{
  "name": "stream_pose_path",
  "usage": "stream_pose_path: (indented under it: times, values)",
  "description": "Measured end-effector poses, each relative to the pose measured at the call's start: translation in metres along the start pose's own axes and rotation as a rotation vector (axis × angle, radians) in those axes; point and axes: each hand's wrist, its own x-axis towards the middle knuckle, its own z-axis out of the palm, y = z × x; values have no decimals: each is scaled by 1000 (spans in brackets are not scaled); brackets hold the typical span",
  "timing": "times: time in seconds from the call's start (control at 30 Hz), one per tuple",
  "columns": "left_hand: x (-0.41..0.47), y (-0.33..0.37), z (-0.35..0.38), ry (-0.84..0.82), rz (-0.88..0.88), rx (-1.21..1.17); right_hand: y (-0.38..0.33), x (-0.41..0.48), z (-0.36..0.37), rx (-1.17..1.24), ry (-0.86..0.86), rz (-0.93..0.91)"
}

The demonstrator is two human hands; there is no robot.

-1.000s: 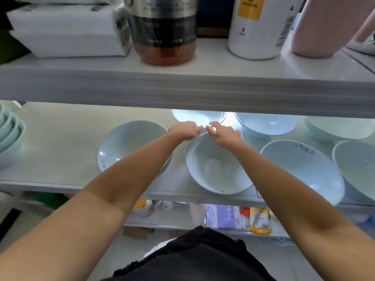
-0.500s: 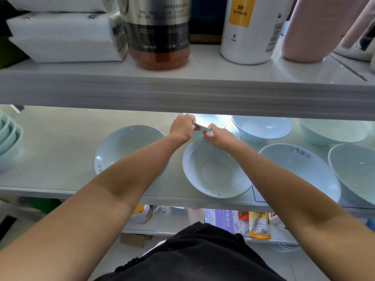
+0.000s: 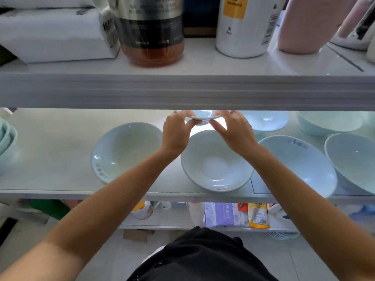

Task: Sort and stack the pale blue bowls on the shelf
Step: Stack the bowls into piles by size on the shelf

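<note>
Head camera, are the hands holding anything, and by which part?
Yes, a small pale blue bowl. The left hand pinches its rim on the left side, the right hand on the right side.

A white packet point(image 3: 50, 35), a jar of amber liquid point(image 3: 151, 33), a white bottle point(image 3: 243, 29) and a pink container point(image 3: 304, 27) are ranged above; a purple packet point(image 3: 223, 214) and a yellow packet point(image 3: 258, 217) are seen below

The left bowl point(image 3: 125, 151) lies on the shelf point(image 3: 50, 159) left of the middle bowl point(image 3: 217, 165), the right bowl point(image 3: 298, 163) right of it, and the small bowl point(image 3: 203, 116) is up behind it.
</note>
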Motion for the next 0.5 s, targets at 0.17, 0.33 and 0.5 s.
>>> stream_pose_path:
  times: [0.17,0.33,0.5]
  values:
    - [-40,2,-2,-85,56,-47,0,-50,-10,19,37,-5]
    - [-75,7,-1,-165,-2,-55,2,-92,-9,2,30,41]
    - [-100,4,-1,-221,6,-37,7,-119,-1,-15,-4,29]
